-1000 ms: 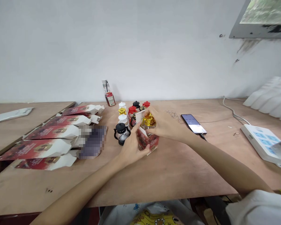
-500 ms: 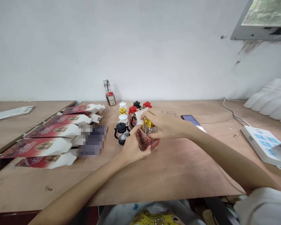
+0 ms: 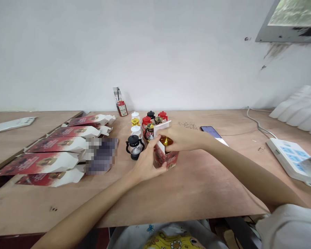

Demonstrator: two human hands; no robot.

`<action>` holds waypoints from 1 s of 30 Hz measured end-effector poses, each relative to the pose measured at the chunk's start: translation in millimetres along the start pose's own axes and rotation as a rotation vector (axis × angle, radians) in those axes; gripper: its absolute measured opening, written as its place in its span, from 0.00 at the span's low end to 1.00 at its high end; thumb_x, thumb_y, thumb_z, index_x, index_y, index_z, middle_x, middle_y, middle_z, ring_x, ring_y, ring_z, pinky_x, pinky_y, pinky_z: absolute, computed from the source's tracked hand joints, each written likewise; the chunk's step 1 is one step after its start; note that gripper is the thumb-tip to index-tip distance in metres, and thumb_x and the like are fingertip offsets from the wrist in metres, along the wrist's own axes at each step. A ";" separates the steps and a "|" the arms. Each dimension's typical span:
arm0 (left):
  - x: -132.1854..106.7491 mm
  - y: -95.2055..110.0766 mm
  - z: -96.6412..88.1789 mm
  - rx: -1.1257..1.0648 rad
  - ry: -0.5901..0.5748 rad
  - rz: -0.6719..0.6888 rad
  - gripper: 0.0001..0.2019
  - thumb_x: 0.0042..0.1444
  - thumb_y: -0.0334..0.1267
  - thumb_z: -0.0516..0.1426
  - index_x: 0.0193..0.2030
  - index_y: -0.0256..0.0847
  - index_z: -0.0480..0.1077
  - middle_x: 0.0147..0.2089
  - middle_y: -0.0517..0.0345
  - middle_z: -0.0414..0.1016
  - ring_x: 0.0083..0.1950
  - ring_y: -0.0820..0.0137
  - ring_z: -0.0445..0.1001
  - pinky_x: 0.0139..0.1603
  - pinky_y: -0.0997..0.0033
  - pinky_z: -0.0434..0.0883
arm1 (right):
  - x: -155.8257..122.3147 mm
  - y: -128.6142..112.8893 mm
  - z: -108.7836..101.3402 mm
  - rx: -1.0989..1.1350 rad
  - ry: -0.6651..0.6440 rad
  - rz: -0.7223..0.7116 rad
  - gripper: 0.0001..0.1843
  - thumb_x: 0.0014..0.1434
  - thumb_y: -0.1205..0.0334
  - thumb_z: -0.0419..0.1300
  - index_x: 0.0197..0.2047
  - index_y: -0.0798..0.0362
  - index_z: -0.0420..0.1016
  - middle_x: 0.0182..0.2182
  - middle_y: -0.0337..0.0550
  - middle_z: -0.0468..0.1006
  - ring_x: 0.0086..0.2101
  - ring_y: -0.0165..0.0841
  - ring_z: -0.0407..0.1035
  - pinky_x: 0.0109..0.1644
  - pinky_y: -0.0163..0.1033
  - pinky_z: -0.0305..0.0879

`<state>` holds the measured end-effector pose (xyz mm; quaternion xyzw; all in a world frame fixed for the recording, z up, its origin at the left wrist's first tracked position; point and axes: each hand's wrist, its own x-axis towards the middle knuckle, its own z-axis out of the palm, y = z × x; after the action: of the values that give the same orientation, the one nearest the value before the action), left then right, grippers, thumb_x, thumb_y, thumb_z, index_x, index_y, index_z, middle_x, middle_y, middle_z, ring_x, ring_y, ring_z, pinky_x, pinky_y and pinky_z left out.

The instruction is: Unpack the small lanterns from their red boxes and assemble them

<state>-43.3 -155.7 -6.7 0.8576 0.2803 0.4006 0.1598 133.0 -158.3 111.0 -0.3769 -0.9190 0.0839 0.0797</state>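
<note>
My left hand [image 3: 148,162] is closed around the side of a small red printed carton [image 3: 168,159], whose white flap stands up at the back. A gold-topped mini lantern [image 3: 166,141] sits mostly inside the carton, with only its gold cap showing. The fingers of my right hand [image 3: 180,136] are closed about that cap at the carton's open top. Just left of the carton stands a black mini lantern [image 3: 135,147]. Behind it are a white lantern [image 3: 137,131], a bronze-coloured one [image 3: 149,131], a red one [image 3: 146,121] and several others.
Several unfolded-top red and white cartons [image 3: 49,162] lie in a row at the left, beside a blurred dark item [image 3: 103,155]. A bottle [image 3: 121,108] leans by the wall. Metal rings [image 3: 188,125], a phone [image 3: 211,132] and a power strip [image 3: 292,160] are to the right.
The gold lantern has gone down into the carton, its clear body now hidden. My right hand has lowered with it, while my left hand keeps its hold on the carton.
</note>
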 end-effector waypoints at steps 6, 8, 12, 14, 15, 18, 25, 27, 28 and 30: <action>1.5 3.3 -4.1 0.032 -0.061 0.059 0.43 0.47 0.36 0.57 0.68 0.43 0.41 0.62 0.41 0.56 0.60 0.52 0.63 0.56 0.53 0.67 | -3.1 5.6 -5.0 0.037 -0.071 -0.015 0.04 0.48 0.67 0.60 0.29 0.54 0.67 0.25 0.38 0.72 0.24 0.28 0.62 0.27 0.34 0.54; 1.4 3.6 -6.1 0.037 -0.058 0.077 0.43 0.47 0.36 0.57 0.69 0.43 0.40 0.62 0.42 0.55 0.61 0.52 0.62 0.57 0.52 0.65 | -6.2 7.1 -6.5 0.152 -0.065 -0.037 0.03 0.51 0.66 0.58 0.32 0.53 0.70 0.29 0.38 0.75 0.28 0.29 0.66 0.30 0.35 0.59; -0.6 3.2 -11.7 0.022 -0.060 0.071 0.43 0.45 0.35 0.56 0.68 0.45 0.43 0.60 0.46 0.58 0.60 0.54 0.62 0.59 0.53 0.63 | -20.4 13.3 -8.2 0.483 0.125 -0.008 0.10 0.59 0.61 0.53 0.43 0.51 0.71 0.37 0.41 0.78 0.39 0.32 0.72 0.39 0.37 0.66; -1.9 3.0 -13.7 0.030 -0.089 0.063 0.41 0.45 0.35 0.55 0.67 0.45 0.46 0.58 0.47 0.59 0.58 0.54 0.63 0.58 0.53 0.63 | -29.4 20.0 -5.5 0.582 0.281 0.011 0.12 0.60 0.60 0.53 0.46 0.51 0.70 0.40 0.43 0.77 0.42 0.33 0.71 0.43 0.40 0.67; -2.3 2.9 -14.2 0.029 -0.096 0.069 0.40 0.45 0.35 0.55 0.67 0.46 0.48 0.57 0.47 0.60 0.57 0.55 0.63 0.58 0.53 0.64 | -33.5 23.9 -2.7 0.606 0.359 0.016 0.12 0.60 0.60 0.54 0.47 0.51 0.70 0.42 0.43 0.77 0.43 0.33 0.71 0.46 0.42 0.67; -2.9 1.9 -14.0 -0.005 -0.098 0.124 0.38 0.46 0.36 0.55 0.66 0.45 0.50 0.56 0.47 0.60 0.57 0.55 0.63 0.57 0.53 0.63 | -40.9 34.4 10.5 0.626 0.542 0.039 0.17 0.56 0.60 0.60 0.49 0.49 0.67 0.49 0.44 0.72 0.47 0.34 0.68 0.53 0.46 0.64; -3.6 -0.5 -11.5 -0.053 -0.063 0.093 0.32 0.50 0.43 0.57 0.62 0.43 0.56 0.58 0.45 0.64 0.56 0.54 0.66 0.57 0.52 0.64 | -30.4 36.3 45.1 1.080 0.374 0.095 0.35 0.46 0.56 0.68 0.57 0.45 0.61 0.56 0.47 0.65 0.52 0.36 0.64 0.57 0.49 0.62; -2.7 0.1 -11.6 -0.058 -0.063 0.071 0.35 0.50 0.42 0.58 0.65 0.44 0.52 0.60 0.45 0.62 0.58 0.54 0.65 0.59 0.52 0.63 | -26.9 33.6 52.7 1.238 0.283 0.097 0.33 0.47 0.56 0.68 0.55 0.46 0.62 0.55 0.47 0.67 0.53 0.35 0.65 0.58 0.48 0.61; -1.9 0.7 -11.7 -0.055 -0.065 0.062 0.37 0.50 0.42 0.58 0.66 0.44 0.49 0.62 0.45 0.60 0.60 0.54 0.63 0.60 0.52 0.62 | -25.8 32.3 56.3 1.302 0.250 0.102 0.32 0.47 0.56 0.68 0.55 0.46 0.63 0.54 0.46 0.68 0.53 0.35 0.65 0.59 0.48 0.60; 0.3 2.6 -12.2 -0.048 -0.073 0.042 0.41 0.50 0.41 0.59 0.68 0.44 0.43 0.66 0.45 0.55 0.64 0.54 0.58 0.63 0.52 0.59 | -24.5 30.2 62.7 1.403 0.205 0.119 0.30 0.47 0.57 0.67 0.53 0.47 0.65 0.53 0.45 0.70 0.53 0.35 0.65 0.58 0.46 0.61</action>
<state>-51.7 -157.0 2.4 0.8733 0.2463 0.3788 0.1820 157.6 -160.3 41.4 -0.2924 -0.6140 0.6239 0.3851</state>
